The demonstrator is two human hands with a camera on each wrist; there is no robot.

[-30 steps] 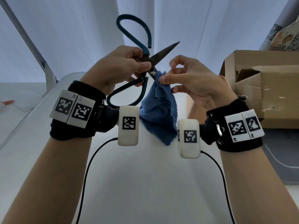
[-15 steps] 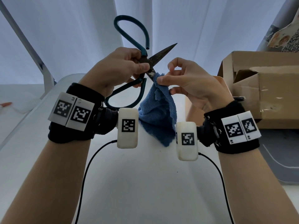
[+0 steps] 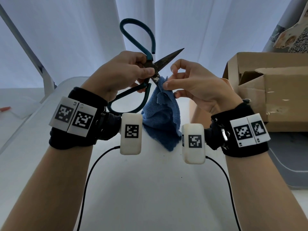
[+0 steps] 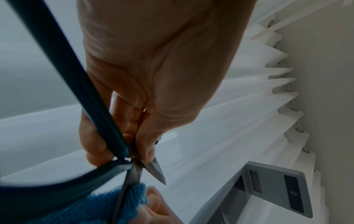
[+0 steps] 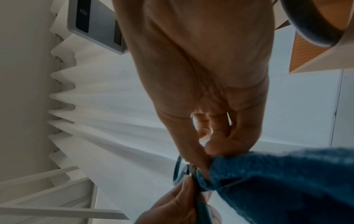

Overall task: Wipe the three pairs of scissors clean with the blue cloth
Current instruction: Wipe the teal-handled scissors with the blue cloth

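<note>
One large pair of scissors (image 3: 164,61) with dark teal loop handles and rusty blades is held up in the air, blades spread apart. My left hand (image 3: 133,70) pinches it at the pivot (image 4: 134,162). The upper blade points up and right; the lower blade runs down into the blue cloth (image 3: 164,117). My right hand (image 3: 168,84) pinches the cloth around that lower blade with thumb and forefinger, and the rest of the cloth (image 5: 277,181) hangs down between my wrists. The other pairs of scissors are not in view.
A white table (image 3: 150,189) lies below my arms. An open cardboard box (image 3: 270,90) stands at the right, with a grey mat (image 3: 290,157) in front of it. White curtains (image 3: 83,30) hang behind, and a white slanted frame bar (image 3: 25,42) runs at the left.
My right hand with the cloth has slid a little along the lower blade. The left hand keeps its hold on the scissors almost still.
</note>
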